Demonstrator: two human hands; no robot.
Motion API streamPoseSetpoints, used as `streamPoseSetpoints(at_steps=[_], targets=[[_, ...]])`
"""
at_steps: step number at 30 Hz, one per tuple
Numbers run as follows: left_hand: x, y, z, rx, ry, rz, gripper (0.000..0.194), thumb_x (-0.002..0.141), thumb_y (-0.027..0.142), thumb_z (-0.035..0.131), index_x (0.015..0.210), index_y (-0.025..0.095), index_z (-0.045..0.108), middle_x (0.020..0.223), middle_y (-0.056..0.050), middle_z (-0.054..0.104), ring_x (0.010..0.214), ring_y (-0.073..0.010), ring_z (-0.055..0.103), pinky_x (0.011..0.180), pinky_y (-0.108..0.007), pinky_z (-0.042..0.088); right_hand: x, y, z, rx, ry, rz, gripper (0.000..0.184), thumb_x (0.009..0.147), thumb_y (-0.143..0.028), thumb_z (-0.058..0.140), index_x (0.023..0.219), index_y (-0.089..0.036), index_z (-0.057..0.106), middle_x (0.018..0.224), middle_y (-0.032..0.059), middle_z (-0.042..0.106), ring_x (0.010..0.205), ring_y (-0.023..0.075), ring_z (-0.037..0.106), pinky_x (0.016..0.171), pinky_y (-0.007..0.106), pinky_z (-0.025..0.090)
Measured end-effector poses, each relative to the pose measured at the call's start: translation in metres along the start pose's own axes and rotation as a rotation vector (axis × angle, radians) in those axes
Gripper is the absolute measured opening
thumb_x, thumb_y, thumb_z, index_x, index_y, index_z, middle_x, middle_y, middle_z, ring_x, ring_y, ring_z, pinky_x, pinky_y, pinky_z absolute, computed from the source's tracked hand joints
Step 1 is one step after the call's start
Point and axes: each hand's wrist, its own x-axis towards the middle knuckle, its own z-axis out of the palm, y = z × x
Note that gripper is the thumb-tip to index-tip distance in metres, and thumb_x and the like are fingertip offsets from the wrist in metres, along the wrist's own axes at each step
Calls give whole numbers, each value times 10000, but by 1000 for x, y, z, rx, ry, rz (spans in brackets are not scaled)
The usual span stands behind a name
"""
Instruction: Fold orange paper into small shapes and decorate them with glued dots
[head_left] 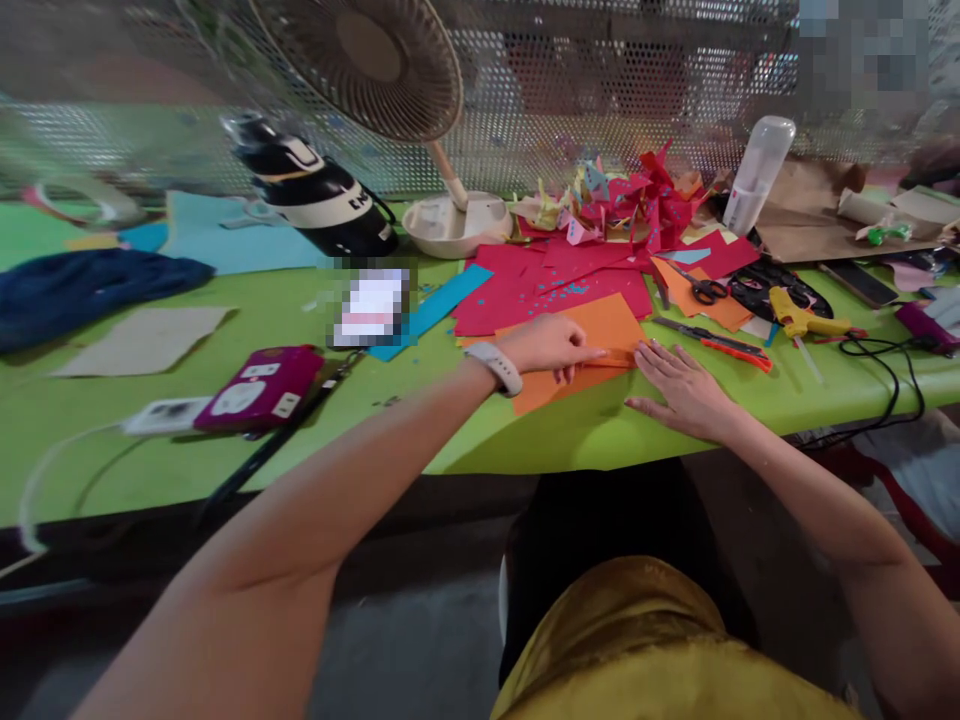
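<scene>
A sheet of orange paper (609,318) lies on the green tabletop in front of me, with a fold along its near side. My left hand (546,345), with a pale watch band on the wrist, rests over it. The index finger points along the fold and the other fingers are curled in, holding nothing visible. My right hand (684,388) lies flat with its fingers stretched out, fingertips touching the right end of the orange paper. Just beyond that hand is a utility knife (712,345) with an orange handle.
Red paper sheets (487,290) and a heap of folded paper shapes (637,200) lie beyond the orange paper. Scissors (705,288) and a yellow glue gun (806,315) are at right. Leftward are a blue strip (435,312), purple power strip (259,385), black bottle (322,200) and fan (367,60).
</scene>
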Motion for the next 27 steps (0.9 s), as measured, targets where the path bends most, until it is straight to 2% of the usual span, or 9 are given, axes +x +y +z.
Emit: streamPoseSetpoints(at_steps=[2, 5, 10, 18, 22, 27], targets=[[16, -2, 4, -94, -158, -68, 579, 731, 714, 677, 514, 187, 574, 560, -81, 660, 574, -197, 661, 623, -320, 513, -1, -2, -2, -6, -16, 5, 848, 985, -693, 252, 1573, -84, 316, 1634, 140, 280, 1545, 264, 213, 1265, 504, 181], [28, -14, 6, -145, -238, -130, 596, 713, 721, 699, 471, 187, 596, 545, -91, 666, 568, -205, 667, 634, -343, 528, -1, -4, -5, -3, -28, 18, 853, 984, -693, 264, 1570, -74, 318, 1639, 137, 263, 1547, 265, 205, 1267, 504, 181], [33, -26, 3, -153, -267, -169, 603, 646, 757, 734, 479, 186, 639, 572, -112, 696, 581, -214, 680, 600, -331, 517, -1, -5, -5, 13, -15, 10, 818, 987, -678, 290, 1576, -111, 324, 1635, 127, 278, 1543, 273, 216, 1263, 516, 192], [36, -22, 3, -130, -279, -214, 587, 626, 733, 765, 463, 183, 645, 602, -121, 700, 560, -205, 660, 589, -335, 521, -1, -4, -6, 3, -24, 28, 794, 994, -661, 299, 1577, -123, 325, 1634, 115, 289, 1542, 271, 220, 1264, 510, 195], [32, -25, 0, -148, -292, -242, 574, 622, 723, 776, 463, 188, 642, 620, -102, 701, 534, -170, 630, 578, -312, 504, -1, -3, -7, 6, -34, 27, 785, 995, -662, 292, 1580, -140, 325, 1639, 101, 280, 1545, 270, 207, 1265, 513, 191], [17, -42, -6, -164, -275, -253, 572, 597, 737, 774, 495, 192, 635, 584, -85, 680, 528, -164, 604, 572, -309, 491, -1, -1, -6, 3, -35, 28, 781, 1004, -646, 262, 1583, -126, 310, 1641, 99, 274, 1548, 266, 196, 1266, 515, 185]])
